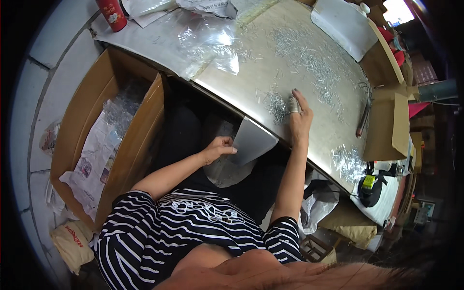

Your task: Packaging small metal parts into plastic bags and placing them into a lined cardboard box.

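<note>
We start at the little heap of thin metal pins [276, 105] lying near the table's front edge, at about one o'clock from the picture's centre. Our right hand [299, 118] rests flat beside it at three o'clock, fingers spread and open, holding nothing, with a taped forefinger [293, 104] touching the heap's edge. Just below, at six o'clock from the heap, a grey metal sheet [251, 141] slopes off the table edge like a chute; our left hand [218, 149] pinches its lower left corner with a narrow, closed grip. Under the sheet hangs a pale bag [227, 171], partly hidden.

We judge that we are at the sweeping step. The next move calls for a flat, even drag toward the sheet, kept steady so that no pins spill past its sides.

More pins [309, 60] scatter across the shiny table [251, 72] at twelve o'clock. At nine o'clock stands a cardboard box [79, 116] lined with newspaper.
</note>
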